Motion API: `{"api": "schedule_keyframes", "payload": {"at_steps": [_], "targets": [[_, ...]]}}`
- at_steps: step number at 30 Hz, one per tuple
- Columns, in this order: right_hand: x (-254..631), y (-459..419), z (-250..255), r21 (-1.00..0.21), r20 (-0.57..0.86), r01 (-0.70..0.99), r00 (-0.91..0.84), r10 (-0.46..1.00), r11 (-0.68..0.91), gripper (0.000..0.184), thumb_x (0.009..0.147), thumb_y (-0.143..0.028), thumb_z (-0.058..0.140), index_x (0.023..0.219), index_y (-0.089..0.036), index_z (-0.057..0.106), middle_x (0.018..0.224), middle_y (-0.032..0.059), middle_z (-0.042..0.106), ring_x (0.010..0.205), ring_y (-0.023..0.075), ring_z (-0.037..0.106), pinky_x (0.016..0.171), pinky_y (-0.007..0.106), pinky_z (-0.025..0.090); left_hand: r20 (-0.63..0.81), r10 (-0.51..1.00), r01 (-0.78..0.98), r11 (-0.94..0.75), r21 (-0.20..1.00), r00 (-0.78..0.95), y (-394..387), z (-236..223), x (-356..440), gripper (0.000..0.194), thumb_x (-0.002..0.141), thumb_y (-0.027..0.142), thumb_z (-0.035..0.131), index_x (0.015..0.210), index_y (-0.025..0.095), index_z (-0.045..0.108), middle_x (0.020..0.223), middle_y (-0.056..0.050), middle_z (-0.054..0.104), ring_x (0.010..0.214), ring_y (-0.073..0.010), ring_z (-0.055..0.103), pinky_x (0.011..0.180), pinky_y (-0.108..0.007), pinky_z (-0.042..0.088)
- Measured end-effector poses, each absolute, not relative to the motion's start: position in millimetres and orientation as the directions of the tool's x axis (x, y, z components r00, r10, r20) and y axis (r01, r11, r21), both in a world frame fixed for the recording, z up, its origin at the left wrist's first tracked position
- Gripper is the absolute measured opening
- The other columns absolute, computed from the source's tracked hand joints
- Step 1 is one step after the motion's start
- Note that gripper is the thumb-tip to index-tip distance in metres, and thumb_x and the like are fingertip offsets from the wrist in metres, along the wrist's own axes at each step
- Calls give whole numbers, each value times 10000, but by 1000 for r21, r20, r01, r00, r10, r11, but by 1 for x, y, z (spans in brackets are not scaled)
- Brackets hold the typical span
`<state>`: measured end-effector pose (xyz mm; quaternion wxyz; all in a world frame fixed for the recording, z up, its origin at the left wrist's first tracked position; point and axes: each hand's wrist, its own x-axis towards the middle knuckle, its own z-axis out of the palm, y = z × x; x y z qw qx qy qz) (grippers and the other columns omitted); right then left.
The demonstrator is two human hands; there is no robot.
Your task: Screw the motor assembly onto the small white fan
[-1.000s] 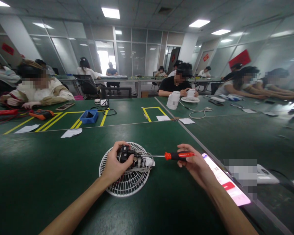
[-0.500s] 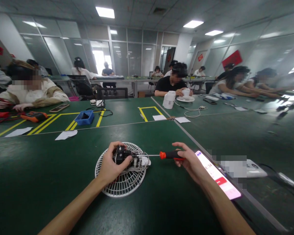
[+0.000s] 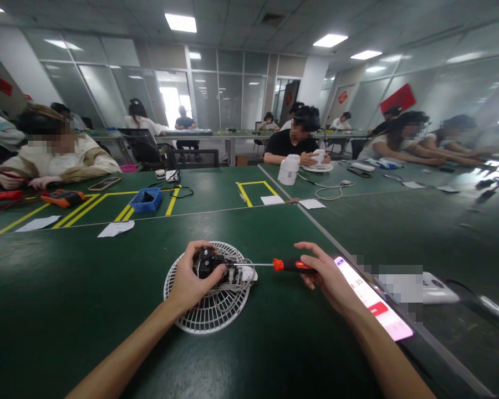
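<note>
My left hand (image 3: 193,280) is wrapped round a black fan motor assembly (image 3: 208,261) with wires and white plastic parts on its right side. Beneath it lies a round white fan grille (image 3: 210,321) on the green table. In my right hand (image 3: 322,274) is a red and black screwdriver (image 3: 291,265), held level by its handle, with some fingers lifted off it. The screwdriver's shaft points left into the right side of the motor assembly; the tip's exact contact is hard to make out.
A lit phone (image 3: 374,302) lies beside my right forearm, with a white power strip (image 3: 436,289) farther right. Ahead are a blue bin (image 3: 145,200), paper slips (image 3: 116,228) and a white fan housing (image 3: 288,169). Co-workers (image 3: 293,145) sit across the table.
The fingers of my right hand have shifted around the screwdriver handle. My left hand keeps its hold on the motor assembly. The whole view has swung slightly.
</note>
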<state>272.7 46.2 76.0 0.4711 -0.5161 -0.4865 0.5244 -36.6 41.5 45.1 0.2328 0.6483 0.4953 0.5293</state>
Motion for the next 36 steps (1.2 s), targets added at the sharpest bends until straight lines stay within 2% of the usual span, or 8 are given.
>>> {"api": "schedule_keyframes", "payload": {"at_steps": [5, 8, 12, 15, 22, 26, 31, 36], "targets": [[272, 46, 77, -990, 9, -137, -94, 996, -4, 517, 663, -293, 759, 1150, -233, 595, 812, -32, 627, 598, 129, 592, 552, 255, 491, 467, 882, 381, -411, 828, -64, 42, 44, -36, 549, 764, 345, 775, 1224, 236, 498, 1095, -46, 695, 1044, -232, 697, 970, -422, 552], [272, 47, 75, -995, -98, -17, -70, 993, -99, 541, 786, -506, 699, 1230, -223, 574, 756, -4, 651, 543, 153, 597, 486, 273, 486, 476, 876, 355, -421, 835, -82, 42, 46, -34, 611, 747, 329, 789, 1249, 241, 451, 1086, -44, 701, 1051, -229, 701, 978, -429, 554], [275, 49, 72, -972, -162, 185, -63, 985, -148, 666, 874, -685, 537, 1310, -181, 562, 506, -44, 559, 368, 131, 454, 344, 222, 331, 494, 867, 348, -444, 826, -63, 42, 46, -34, 503, 772, 326, 770, 1169, 241, 473, 1075, -36, 691, 1028, -214, 702, 958, -409, 561], [277, 50, 71, -982, -112, 163, -65, 992, -100, 652, 831, -631, 638, 1298, -182, 566, 510, -60, 550, 396, 126, 471, 361, 213, 345, 501, 864, 374, -449, 811, -50, 43, 44, -36, 478, 783, 331, 767, 1166, 243, 495, 1081, -32, 680, 1026, -210, 689, 964, -405, 552], [276, 49, 70, -1000, 13, 13, -65, 998, 14, 496, 729, -386, 777, 1164, -198, 629, 776, -25, 630, 562, 117, 557, 495, 241, 473, 502, 864, 407, -446, 797, -38, 43, 41, -38, 483, 796, 357, 770, 1188, 256, 507, 1105, -30, 676, 1044, -217, 677, 980, -417, 533], [273, 49, 69, -998, -16, 62, -36, 999, -14, 531, 767, -509, 762, 1169, -186, 639, 707, -23, 630, 534, 132, 577, 501, 259, 502, 495, 868, 413, -440, 797, -30, 43, 43, -38, 447, 804, 355, 756, 1168, 246, 521, 1091, -34, 673, 1023, -220, 682, 957, -414, 538], [269, 47, 74, -981, -123, 153, -3, 992, -121, 751, 842, -761, 528, 1281, -157, 603, 542, -6, 618, 414, 144, 520, 363, 231, 408, 495, 868, 412, -438, 799, -37, 42, 42, -39, 450, 799, 356, 762, 1156, 239, 515, 1085, -38, 666, 1021, -224, 683, 946, -411, 543], [270, 46, 77, -974, -119, 194, -18, 993, -114, 733, 793, -703, 649, 1283, -159, 616, 569, 0, 649, 376, 99, 445, 324, 185, 303, 504, 863, 410, -450, 793, -27, 43, 39, -40, 463, 803, 359, 767, 1174, 244, 514, 1102, -40, 665, 1028, -219, 682, 964, -414, 542]]}}
